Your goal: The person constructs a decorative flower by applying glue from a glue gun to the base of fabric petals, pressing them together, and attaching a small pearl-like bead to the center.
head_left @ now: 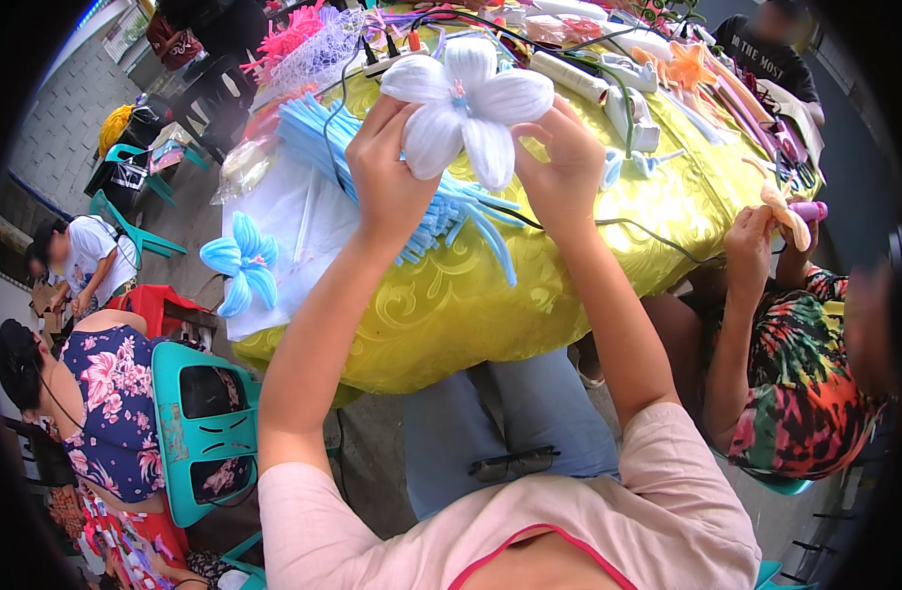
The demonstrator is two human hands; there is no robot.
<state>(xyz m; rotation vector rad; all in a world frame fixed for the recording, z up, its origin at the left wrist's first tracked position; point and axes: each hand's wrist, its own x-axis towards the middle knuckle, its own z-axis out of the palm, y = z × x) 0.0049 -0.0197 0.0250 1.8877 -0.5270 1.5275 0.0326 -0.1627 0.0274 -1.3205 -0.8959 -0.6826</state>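
And here's the white flower [463, 110], top centre of the frame, grasped from both sides: the left hand [392, 162] has its fingers closed on the left petals, the right hand [566, 169] pinches the right one. Blue stems [318, 147] lie bundled just left; a blue flower [238, 262] rests centre left on a white sheet [289, 280]. Upper left, a clear bag [242, 171], contents too blurred to tell.

The white flower [461, 108] hid most of the fingertips of the left hand [390, 172], and how those of the right hand [567, 172] met the petals could not be made out. The small parts at its centre were too tiny to tell. The left hand covered the middle of the blue bundle [313, 146]. Clutter hid the far edge of the yellow-covered table [470, 320]; beside its right edge, the face of a seated co-worker [800, 388] was blurred.
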